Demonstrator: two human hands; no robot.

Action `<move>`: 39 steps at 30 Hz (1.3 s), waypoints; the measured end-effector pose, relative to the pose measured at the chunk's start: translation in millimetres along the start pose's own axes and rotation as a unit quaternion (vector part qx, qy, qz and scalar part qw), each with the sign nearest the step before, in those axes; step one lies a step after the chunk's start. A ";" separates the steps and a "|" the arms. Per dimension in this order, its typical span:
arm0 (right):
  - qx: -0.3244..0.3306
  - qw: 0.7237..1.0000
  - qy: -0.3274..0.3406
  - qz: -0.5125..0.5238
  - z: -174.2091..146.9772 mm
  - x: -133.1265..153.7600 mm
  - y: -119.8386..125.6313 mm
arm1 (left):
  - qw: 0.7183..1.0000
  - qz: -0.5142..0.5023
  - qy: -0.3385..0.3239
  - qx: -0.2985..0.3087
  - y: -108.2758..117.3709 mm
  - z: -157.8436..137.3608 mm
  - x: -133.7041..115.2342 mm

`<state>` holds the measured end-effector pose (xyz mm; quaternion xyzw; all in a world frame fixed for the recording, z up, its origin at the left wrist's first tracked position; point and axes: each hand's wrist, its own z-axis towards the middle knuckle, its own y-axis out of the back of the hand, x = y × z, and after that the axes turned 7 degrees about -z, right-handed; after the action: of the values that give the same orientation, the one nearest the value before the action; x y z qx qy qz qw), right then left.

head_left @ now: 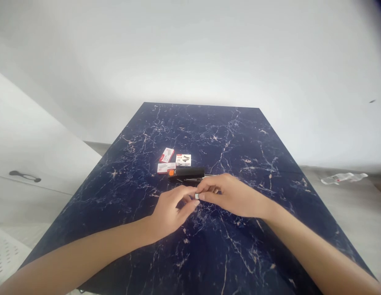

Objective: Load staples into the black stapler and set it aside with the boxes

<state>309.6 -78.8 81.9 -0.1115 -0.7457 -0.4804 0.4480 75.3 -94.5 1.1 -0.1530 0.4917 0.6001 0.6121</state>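
Observation:
Over the table, my left hand [174,209] and my right hand [229,194] meet fingertip to fingertip. Both pinch a small silvery-white block [197,196], too small for me to name surely. Just beyond the fingers lies a black stapler [190,173] with an orange end on its left. Its thin metal rail [208,175] sticks out to the right, partly hidden by my right hand. Touching or close behind the stapler are two red-and-white small boxes, one flat [166,168] and one tilted [167,155], and a white box [183,159] with a black picture.
The dark blue marble-patterned table [215,135] stands close to a white wall [202,61]. At the left is a white cabinet with a dark handle [25,176]. Clear plastic bottles [344,178] lie beyond the table's right edge. A white perforated surface [4,254] shows at lower left.

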 end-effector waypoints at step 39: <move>-0.108 0.953 -0.023 -0.281 14.9 -52.4 13.0 | 0.976 0.009 -0.131 0.174 -2.0 0.3 1.2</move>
<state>339.0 -46.1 47.3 0.0437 -0.7007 -0.6618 0.2630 76.9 -94.0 -0.5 0.0408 0.5054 0.5255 0.6831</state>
